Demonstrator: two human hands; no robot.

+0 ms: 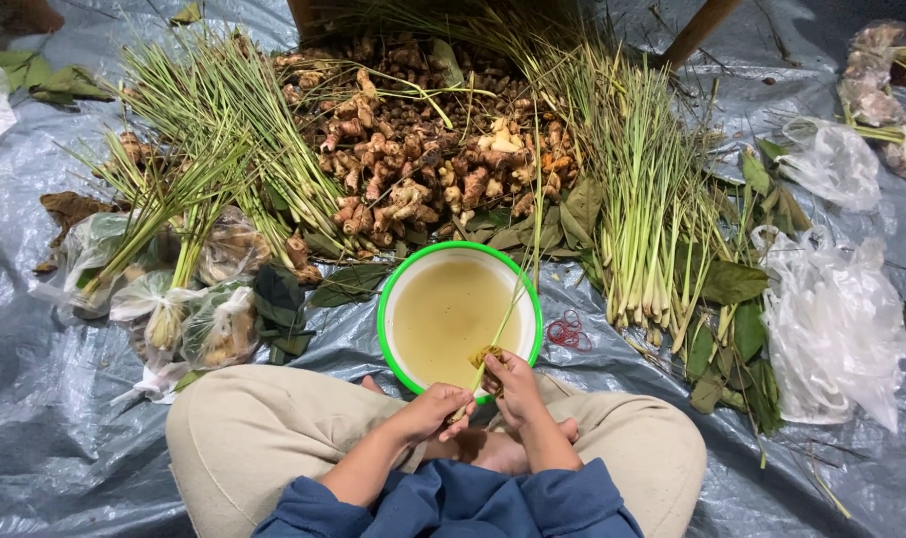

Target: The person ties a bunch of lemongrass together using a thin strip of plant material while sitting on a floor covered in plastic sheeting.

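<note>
A single lemongrass stalk (495, 334) and a small piece of root (486, 356) are held together at lower centre, over the near rim of the green-rimmed bowl (385, 309). The right hand (513, 387) is closed on the root and stalk; the left hand (435, 409) is pinched on the stalk's lower end. Work is judged to be at an early-to-middle stage: a few filled, tied plastic bags (189, 314) lie at centre left, while a large root pile (423, 149) at upper centre and lemongrass bundles (642, 199) at centre right remain loose. The bowl is filled with cloudy yellowish liquid. Empty-looking plastic bags (832, 329) lie at right. Red rubber bands (569, 331) rest on the grey tarp (852, 478) just beside the bowl.
</note>
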